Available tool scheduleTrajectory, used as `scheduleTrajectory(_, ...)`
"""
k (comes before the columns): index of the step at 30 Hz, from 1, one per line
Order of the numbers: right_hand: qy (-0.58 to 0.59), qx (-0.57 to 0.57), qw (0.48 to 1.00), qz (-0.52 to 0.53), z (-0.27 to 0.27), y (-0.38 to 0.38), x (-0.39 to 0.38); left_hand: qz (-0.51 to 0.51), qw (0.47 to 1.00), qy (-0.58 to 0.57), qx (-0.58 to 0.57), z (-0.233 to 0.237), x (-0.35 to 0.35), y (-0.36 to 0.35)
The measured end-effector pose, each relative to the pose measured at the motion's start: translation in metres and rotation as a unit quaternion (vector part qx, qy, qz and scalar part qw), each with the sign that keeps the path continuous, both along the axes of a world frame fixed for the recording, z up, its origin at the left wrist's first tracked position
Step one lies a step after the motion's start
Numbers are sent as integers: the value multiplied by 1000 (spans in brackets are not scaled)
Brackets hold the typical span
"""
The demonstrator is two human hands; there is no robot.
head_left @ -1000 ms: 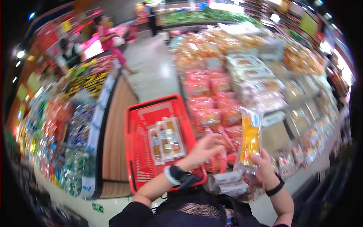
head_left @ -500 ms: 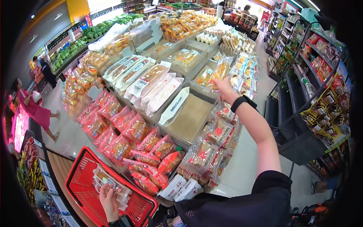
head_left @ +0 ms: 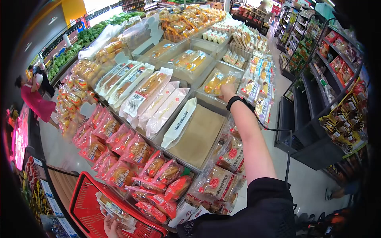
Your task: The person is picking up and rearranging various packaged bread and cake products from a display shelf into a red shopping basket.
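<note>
My right hand (head_left: 228,91), with a black band at its wrist, reaches into a grey bin (head_left: 239,74). Its fingers are closed at the near end of a clear-wrapped yellow bread pack (head_left: 228,79), which lies in the bin. Beside that pack is a similar bread pack (head_left: 214,80). Low in the view, my left hand (head_left: 111,227) is over the red shopping basket (head_left: 81,198), fingers loosely apart, holding nothing I can see. A wrapped food packet (head_left: 117,211) lies in the basket close to those fingers.
A long white bread packet (head_left: 180,123) lies in the nearer bin. Pink-wrapped breads (head_left: 137,152) fill the near left, toast packs (head_left: 214,180) the near right. Dark shelving (head_left: 309,103) stands right across the aisle. A person in pink (head_left: 35,99) is far left.
My right hand has lowered the bread pack, held tilted up before, into the bin. The view has shifted, and my left hand and the basket sit lower in it.
</note>
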State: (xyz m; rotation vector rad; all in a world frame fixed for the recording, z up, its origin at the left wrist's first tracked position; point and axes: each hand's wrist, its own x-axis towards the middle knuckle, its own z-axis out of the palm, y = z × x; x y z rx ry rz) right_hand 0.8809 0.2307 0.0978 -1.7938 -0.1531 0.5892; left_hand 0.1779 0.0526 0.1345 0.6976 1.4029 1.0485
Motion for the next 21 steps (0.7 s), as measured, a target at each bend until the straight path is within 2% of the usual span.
scheduleTrajectory(1,3,-5,1000,-1,-10,5,5,-2,1000,3,-9,-2,-2,2)
scheduleTrajectory(2,-49,-100,994,16,-28,16,20,-21,1000,9,-12,-1,-2,5)
scheduleTrajectory(4,-150,-286,945,47,-53,28,48,-27,999,18,-20,11,15,8)
scheduleTrajectory(5,-149,-288,945,44,-40,25,34,-30,999,28,-24,14,21,9)
scheduleTrajectory(7,-170,-384,906,-62,1,24,-20,-43,998,26,-29,9,21,12)
scheduleTrajectory(8,-186,-380,906,2,-5,23,-15,-50,998,25,-33,8,19,13)
scheduleTrajectory(9,-185,-379,907,5,-14,24,-10,-48,998,28,-33,10,16,13)
scheduleTrajectory(11,-218,-380,892,115,-31,29,11,-58,995,46,-60,10,12,14)
scheduleTrajectory(12,-270,-392,844,247,-51,36,43,-58,996,43,-57,9,9,15)
scheduleTrajectory(13,-276,-390,845,241,-38,29,36,-66,994,56,-59,3,4,14)
scheduleTrajectory(15,-243,-269,924,122,-14,7,7,-80,993,66,-55,-14,-10,20)
scheduleTrajectory(17,-233,-298,915,141,-18,13,11,-107,988,87,-75,-39,-27,30)
scheduleTrajectory(19,-245,-355,900,54,-16,17,-7,-111,987,94,-66,-50,-36,35)
scheduleTrajectory(20,-263,-315,911,34,7,8,-30,-107,984,116,-82,-61,-41,44)
scheduleTrajectory(21,-263,-314,912,36,6,8,-31,-102,981,136,-97,-73,-45,54)
